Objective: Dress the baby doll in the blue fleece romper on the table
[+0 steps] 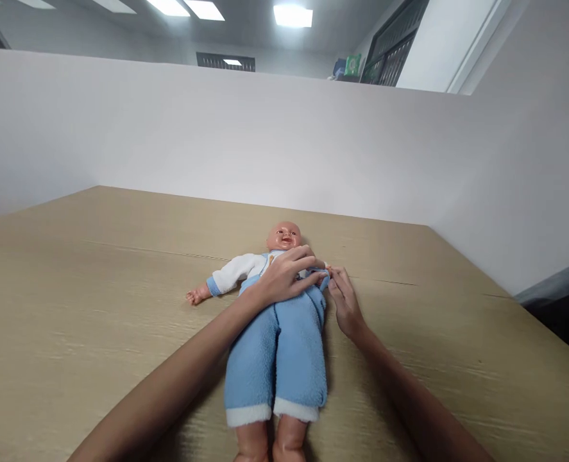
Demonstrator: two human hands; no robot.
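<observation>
A baby doll (299, 346) lies on its back, head away from me, in light blue trousers and a white top with blue cuffs. My left hand (288, 274) reaches across its chest. The left fingers and thumb close around the sleeve (326, 280) of the doll's arm on the right side. At that sleeve's end, my right hand (346, 300) has its fingertips pressed together on the blue cuff. Most of this arm and the doll's hand is hidden by my fingers. The doll's other arm (233, 274) stretches out to the left, its small hand bare.
The doll rests on a wide wooden table (96, 308) with light grain. A white partition (217, 135) rises behind the table and another stands along the right. Beyond are ceiling lights (292, 16) and a green package (353, 65). Something dark (566, 314) shows past the right edge.
</observation>
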